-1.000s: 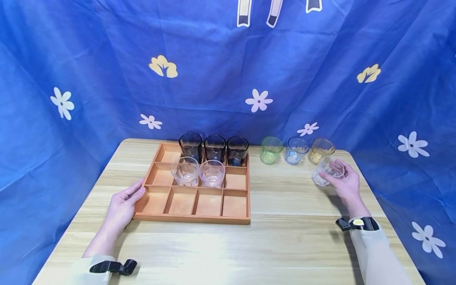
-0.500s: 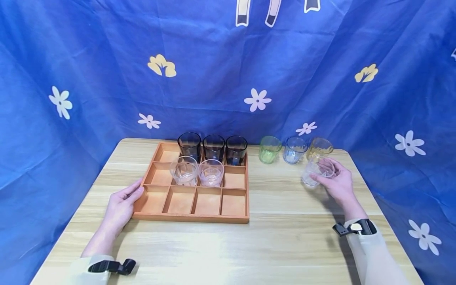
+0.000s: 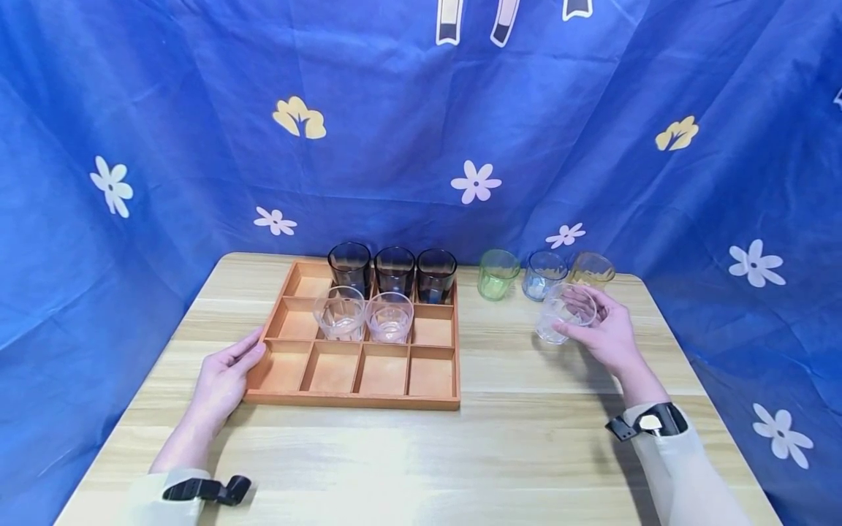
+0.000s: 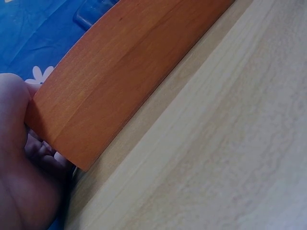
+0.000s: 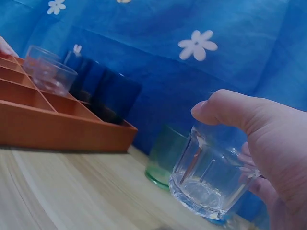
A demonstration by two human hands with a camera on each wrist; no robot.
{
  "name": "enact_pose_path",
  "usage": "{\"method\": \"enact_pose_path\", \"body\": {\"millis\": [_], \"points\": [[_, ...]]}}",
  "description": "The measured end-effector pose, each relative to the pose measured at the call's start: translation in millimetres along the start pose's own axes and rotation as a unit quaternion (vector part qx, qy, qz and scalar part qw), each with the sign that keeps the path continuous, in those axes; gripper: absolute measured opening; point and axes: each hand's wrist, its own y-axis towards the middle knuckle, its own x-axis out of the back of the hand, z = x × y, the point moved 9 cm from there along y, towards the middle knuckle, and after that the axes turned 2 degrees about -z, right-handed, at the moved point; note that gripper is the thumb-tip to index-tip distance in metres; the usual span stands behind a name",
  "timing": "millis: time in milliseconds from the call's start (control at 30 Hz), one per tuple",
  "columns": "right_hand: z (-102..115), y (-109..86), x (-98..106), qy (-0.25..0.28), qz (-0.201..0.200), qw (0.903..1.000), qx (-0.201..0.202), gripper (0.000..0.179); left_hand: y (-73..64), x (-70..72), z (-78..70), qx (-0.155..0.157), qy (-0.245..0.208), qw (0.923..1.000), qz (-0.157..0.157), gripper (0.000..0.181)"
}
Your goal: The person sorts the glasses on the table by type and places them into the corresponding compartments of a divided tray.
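The right hand (image 3: 610,334) has its grip pinching a clear glass (image 3: 556,316), to the right of the tray (image 3: 353,401). The left hand (image 3: 222,383) has its grip pinching the tray's left side, close to the front corner. Two clear glasses (image 3: 339,315) stand side by side in the tray's middle row, and three dark glasses (image 3: 351,269) in its back row. On the tabletop (image 3: 395,467), right of the tray's back part, stand a green glass (image 3: 498,277), a blue glass (image 3: 544,275) and a partly hidden yellow glass (image 3: 594,267). A flowered blue curtain (image 3: 381,146) hangs behind the tray.
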Motion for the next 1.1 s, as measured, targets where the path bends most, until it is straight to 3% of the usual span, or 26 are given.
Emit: {"method": "enact_pose_path", "body": {"millis": [467, 1100], "points": [[23, 2.1, -50, 0.063, 0.066, 0.9957, 0.019, 0.083, 1.6, -2.0, 0.2, 0.009, 0.002, 0.9999, 0.007, 0.055], [45, 10.2, -104, 0.073, 0.118, 0.9898, 0.034, 0.087, 3.1, 0.0, 4.5, 0.018, -0.005, 0.9998, 0.001, 0.059]]}}
